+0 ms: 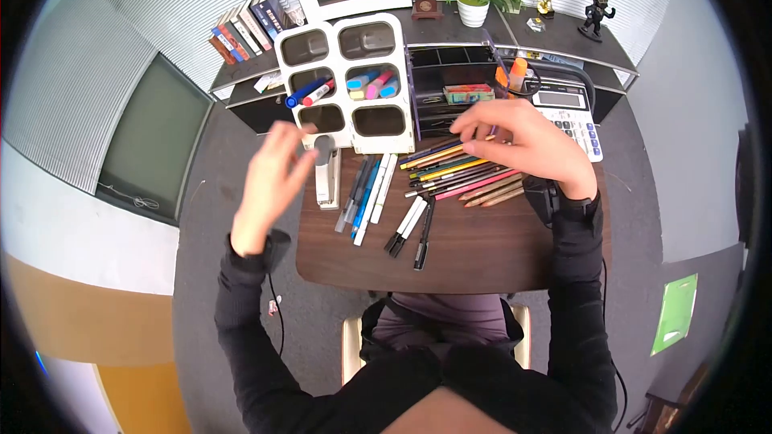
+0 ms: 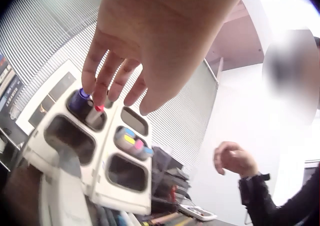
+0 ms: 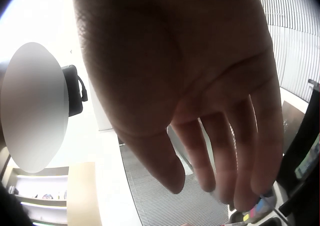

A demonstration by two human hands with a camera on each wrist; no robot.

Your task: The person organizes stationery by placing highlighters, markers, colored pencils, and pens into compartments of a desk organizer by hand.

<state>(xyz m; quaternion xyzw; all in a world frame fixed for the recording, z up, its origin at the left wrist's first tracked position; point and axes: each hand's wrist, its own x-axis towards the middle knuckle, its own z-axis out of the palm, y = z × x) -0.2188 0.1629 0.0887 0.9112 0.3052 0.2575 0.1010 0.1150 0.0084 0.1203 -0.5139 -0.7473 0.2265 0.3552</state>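
My left hand (image 1: 277, 173) is raised beside the left edge of a white desk organizer (image 1: 347, 143), its fingers loose with nothing between them. In the left wrist view those fingers overlap a blue marker (image 2: 79, 100) and a red-capped marker (image 2: 94, 115), which share one compartment. Several highlighters (image 1: 371, 84) fill the compartment to the right. A stapler (image 1: 327, 185) stands just below the organizer, near my left hand. Over the spread of colored pencils (image 1: 458, 170) hovers my right hand (image 1: 531, 141), fingers slightly bent and holding nothing.
Grey, blue and white pens (image 1: 368, 197) lie across the brown table (image 1: 482, 261), with black-tipped markers (image 1: 406, 225) nearer its front. A calculator (image 1: 575, 120) sits at the right edge. Behind stands a black organizer (image 1: 450, 72) holding an orange highlighter (image 1: 518, 72). A potted plant (image 1: 474, 8) occupies the shelf.
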